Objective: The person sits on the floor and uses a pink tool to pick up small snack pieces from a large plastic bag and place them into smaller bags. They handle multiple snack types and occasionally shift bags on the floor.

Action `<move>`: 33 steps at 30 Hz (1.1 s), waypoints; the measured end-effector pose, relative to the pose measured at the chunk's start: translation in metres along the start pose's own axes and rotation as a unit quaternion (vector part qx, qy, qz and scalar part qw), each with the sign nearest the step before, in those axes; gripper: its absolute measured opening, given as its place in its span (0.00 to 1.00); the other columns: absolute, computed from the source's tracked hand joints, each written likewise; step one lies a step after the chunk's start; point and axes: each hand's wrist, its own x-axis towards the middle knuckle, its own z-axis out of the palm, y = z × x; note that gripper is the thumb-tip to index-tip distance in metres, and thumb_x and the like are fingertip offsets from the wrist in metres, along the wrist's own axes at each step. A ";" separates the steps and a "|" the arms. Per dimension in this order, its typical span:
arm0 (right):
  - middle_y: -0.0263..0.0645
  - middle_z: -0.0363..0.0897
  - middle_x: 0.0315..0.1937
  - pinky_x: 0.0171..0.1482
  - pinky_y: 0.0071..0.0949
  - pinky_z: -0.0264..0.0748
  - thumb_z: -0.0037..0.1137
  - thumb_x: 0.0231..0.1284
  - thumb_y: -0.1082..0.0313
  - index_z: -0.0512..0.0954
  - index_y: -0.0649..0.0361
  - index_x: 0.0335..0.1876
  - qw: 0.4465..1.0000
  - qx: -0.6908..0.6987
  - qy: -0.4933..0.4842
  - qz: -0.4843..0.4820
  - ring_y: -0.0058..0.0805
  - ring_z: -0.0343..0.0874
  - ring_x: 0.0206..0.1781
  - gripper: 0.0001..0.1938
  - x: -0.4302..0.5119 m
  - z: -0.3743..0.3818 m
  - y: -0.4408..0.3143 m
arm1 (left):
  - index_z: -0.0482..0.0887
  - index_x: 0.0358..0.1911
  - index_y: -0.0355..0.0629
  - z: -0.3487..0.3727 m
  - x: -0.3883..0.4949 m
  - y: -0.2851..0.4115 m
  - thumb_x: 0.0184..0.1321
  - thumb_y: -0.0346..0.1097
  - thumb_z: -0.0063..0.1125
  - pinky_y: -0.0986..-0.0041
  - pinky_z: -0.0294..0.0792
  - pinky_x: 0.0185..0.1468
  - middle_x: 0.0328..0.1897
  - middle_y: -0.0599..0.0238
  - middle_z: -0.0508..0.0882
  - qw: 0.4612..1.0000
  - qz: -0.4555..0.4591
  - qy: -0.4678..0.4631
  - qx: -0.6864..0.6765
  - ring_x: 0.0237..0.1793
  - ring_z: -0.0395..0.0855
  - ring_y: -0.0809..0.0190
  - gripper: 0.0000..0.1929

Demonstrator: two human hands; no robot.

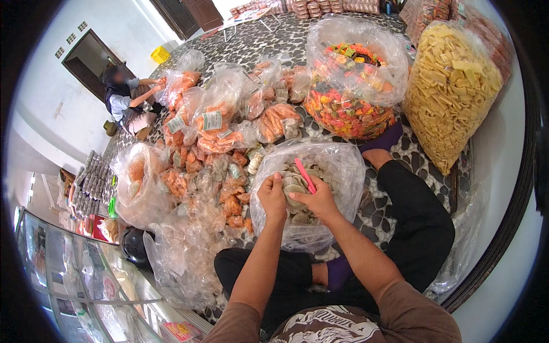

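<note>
A large clear plastic bag (341, 165) stands open between my legs, holding thin, round, greyish chips (296, 182). Both hands are over its mouth. My right hand (319, 199) grips a slim pink plastic tool (303, 173), which points up and away from me; its exact kind is unclear. My left hand (273, 197) is opposite, fingers curled and thumb raised, close to the right fingertips. Whether something thin lies in the left fingers cannot be made out.
Left of the bag lie many small packs of orange snacks (231, 206) and crumpled clear bags (184, 253). Tall sacks of colourful snacks (351, 107) and yellow chips (450, 85) stand at the right. A person (128, 100) handles a bag at the far left. A glass case (77, 274) stands nearby.
</note>
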 end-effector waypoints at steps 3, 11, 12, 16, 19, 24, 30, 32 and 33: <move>0.33 0.84 0.43 0.50 0.23 0.78 0.78 0.53 0.68 0.80 0.67 0.55 0.998 0.051 -0.010 0.043 0.19 0.81 0.45 0.24 0.001 -0.006 -0.005 | 0.87 0.40 0.32 0.000 -0.002 -0.006 0.76 0.39 0.59 0.79 0.70 0.38 0.33 0.68 0.86 0.999 -0.016 -0.027 0.009 0.32 0.76 0.74 0.14; 0.41 0.87 0.46 0.54 0.30 0.79 0.73 0.59 0.65 0.79 0.65 0.62 0.955 -0.238 0.163 -0.064 0.32 0.85 0.49 0.26 -0.006 -0.020 -0.019 | 0.86 0.41 0.32 -0.017 -0.001 0.008 0.78 0.40 0.55 0.77 0.68 0.39 0.31 0.68 0.84 0.988 0.046 0.075 0.128 0.32 0.74 0.73 0.16; 0.43 0.87 0.45 0.54 0.32 0.79 0.73 0.60 0.63 0.79 0.64 0.61 0.936 -0.290 0.177 -0.090 0.35 0.86 0.48 0.25 -0.008 -0.022 -0.021 | 0.85 0.42 0.33 -0.021 -0.002 0.015 0.78 0.41 0.54 0.78 0.65 0.33 0.26 0.71 0.80 0.985 0.040 0.076 0.150 0.27 0.71 0.75 0.16; 0.44 0.85 0.39 0.50 0.34 0.79 0.68 0.65 0.60 0.79 0.64 0.58 0.923 -0.303 0.221 -0.087 0.38 0.85 0.43 0.21 -0.017 -0.017 -0.031 | 0.84 0.42 0.36 -0.032 -0.007 0.047 0.79 0.43 0.54 0.80 0.58 0.20 0.19 0.78 0.70 0.993 0.061 0.071 0.068 0.15 0.64 0.78 0.15; 0.40 0.83 0.35 0.46 0.31 0.77 0.66 0.68 0.59 0.79 0.63 0.53 0.957 -0.224 0.179 -0.052 0.30 0.82 0.39 0.17 -0.021 0.000 -0.042 | 0.83 0.45 0.36 -0.042 -0.010 0.065 0.78 0.43 0.54 0.79 0.61 0.19 0.19 0.76 0.71 0.995 0.053 0.076 0.043 0.15 0.65 0.77 0.14; 0.34 0.79 0.31 0.41 0.27 0.74 0.63 0.72 0.59 0.80 0.63 0.49 0.989 -0.136 0.059 -0.019 0.20 0.76 0.34 0.14 -0.023 0.077 -0.035 | 0.81 0.46 0.37 -0.081 -0.010 0.072 0.77 0.38 0.57 0.78 0.65 0.17 0.23 0.72 0.76 0.995 0.018 0.078 -0.062 0.15 0.68 0.75 0.10; 0.28 0.75 0.33 0.32 0.19 0.75 0.56 0.78 0.59 0.77 0.61 0.53 0.991 -0.118 0.011 -0.069 0.14 0.74 0.30 0.13 -0.017 0.185 0.027 | 0.79 0.50 0.40 -0.175 -0.007 0.048 0.74 0.34 0.58 0.76 0.72 0.21 0.32 0.66 0.80 0.958 -0.025 0.228 -0.170 0.18 0.76 0.69 0.08; 0.28 0.74 0.32 0.32 0.19 0.74 0.56 0.78 0.59 0.76 0.61 0.53 0.986 -0.142 0.000 -0.083 0.14 0.74 0.30 0.12 -0.015 0.218 0.055 | 0.77 0.52 0.40 -0.213 -0.006 0.036 0.74 0.34 0.58 0.75 0.75 0.24 0.35 0.65 0.81 0.939 -0.032 0.285 -0.191 0.19 0.78 0.68 0.09; 0.28 0.74 0.31 0.33 0.20 0.73 0.55 0.78 0.60 0.76 0.61 0.52 0.982 -0.165 -0.004 -0.093 0.15 0.73 0.30 0.12 -0.013 0.232 0.068 | 0.77 0.53 0.41 -0.231 -0.006 0.030 0.74 0.33 0.57 0.74 0.77 0.26 0.37 0.65 0.81 0.927 -0.033 0.310 -0.208 0.20 0.78 0.68 0.09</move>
